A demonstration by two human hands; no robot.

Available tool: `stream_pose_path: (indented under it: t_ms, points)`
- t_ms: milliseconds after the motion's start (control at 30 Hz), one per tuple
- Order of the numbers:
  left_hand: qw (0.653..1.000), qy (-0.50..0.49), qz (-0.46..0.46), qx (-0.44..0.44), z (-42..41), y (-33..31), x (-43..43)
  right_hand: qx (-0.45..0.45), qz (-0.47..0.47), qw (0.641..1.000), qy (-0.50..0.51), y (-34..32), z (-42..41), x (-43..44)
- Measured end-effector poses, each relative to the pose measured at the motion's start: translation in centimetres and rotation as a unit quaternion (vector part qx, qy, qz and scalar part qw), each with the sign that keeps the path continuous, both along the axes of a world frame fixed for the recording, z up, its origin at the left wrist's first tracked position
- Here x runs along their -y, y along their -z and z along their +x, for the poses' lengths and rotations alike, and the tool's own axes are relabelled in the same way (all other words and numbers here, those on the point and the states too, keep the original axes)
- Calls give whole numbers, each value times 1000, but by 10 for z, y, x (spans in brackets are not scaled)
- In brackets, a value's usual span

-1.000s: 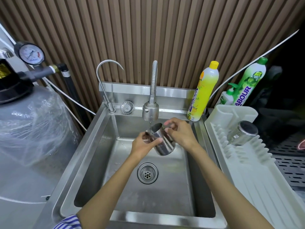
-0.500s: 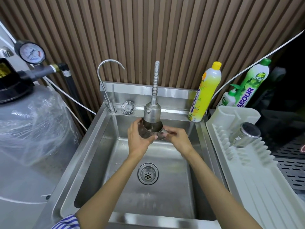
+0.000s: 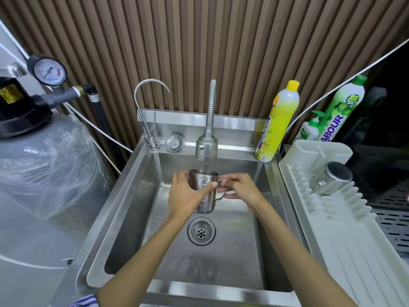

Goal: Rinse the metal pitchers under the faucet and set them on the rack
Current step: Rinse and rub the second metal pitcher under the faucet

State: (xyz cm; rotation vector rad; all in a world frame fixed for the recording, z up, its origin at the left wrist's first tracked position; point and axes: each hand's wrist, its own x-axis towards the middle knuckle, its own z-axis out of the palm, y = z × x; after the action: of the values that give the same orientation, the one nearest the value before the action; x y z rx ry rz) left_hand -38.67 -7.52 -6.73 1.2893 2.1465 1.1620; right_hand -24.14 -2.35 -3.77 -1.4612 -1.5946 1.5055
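Observation:
A small metal pitcher (image 3: 207,197) stands upright in the air over the sink (image 3: 124,196), its mouth right below the flexible faucet (image 3: 207,149), from which a thin stream of water falls. My left hand (image 3: 184,197) wraps around its body from the left. My right hand (image 3: 240,189) pinches its handle on the right. A second metal pitcher (image 3: 332,181) lies upside down and tilted on the white plastic dish rack (image 3: 345,240) at the right.
A thin gooseneck tap (image 3: 146,111) stands at the sink's back left corner. The drain (image 3: 201,231) lies below the hands. A yellow soap bottle (image 3: 277,122), a green bottle (image 3: 345,105) and a small pump bottle (image 3: 309,129) stand behind the rack. A wrapped grey tank (image 3: 44,185) fills the left.
The pitcher went from tilted below the spout to pressed up against it, then came down a little and now stands upright under the stream. Both hands kept hold throughout.

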Motion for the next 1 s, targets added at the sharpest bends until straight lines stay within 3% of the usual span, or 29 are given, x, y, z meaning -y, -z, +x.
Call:
stream_pose_path:
  t_ms: [100, 200, 367, 500, 633, 800, 933, 1000]
  points:
    - [996, 10, -18, 87, 11, 12, -1, 136, 79, 987, -21, -17, 3, -3]
    - [984, 40, -20, 172, 19, 19, -6, 244, 180, 952, -43, -30, 1, 3]
    - [960, 78, 3, 269, 21, 17, -22, 255, 276, 927, -11, -32, -1, 18]
    - [955, 70, 56, 284, 18, 8, -30, 179, 265, 947, 10, -25, 0, 13]
    - [969, 36, 131, 208, 12, -2, -28, -34, 153, 987, 47, -13, -1, 10]
    - [978, 23, 207, 30, 5, -8, -18, -178, 37, 983, 40, 7, -14, 8]
    - [979, 52, 186, -67, -6, -14, -11, -282, -58, 957, 41, 22, -21, 7]
    - [980, 62, 171, -83, -9, -15, -9, -287, -62, 955, 34, 24, -18, 8]
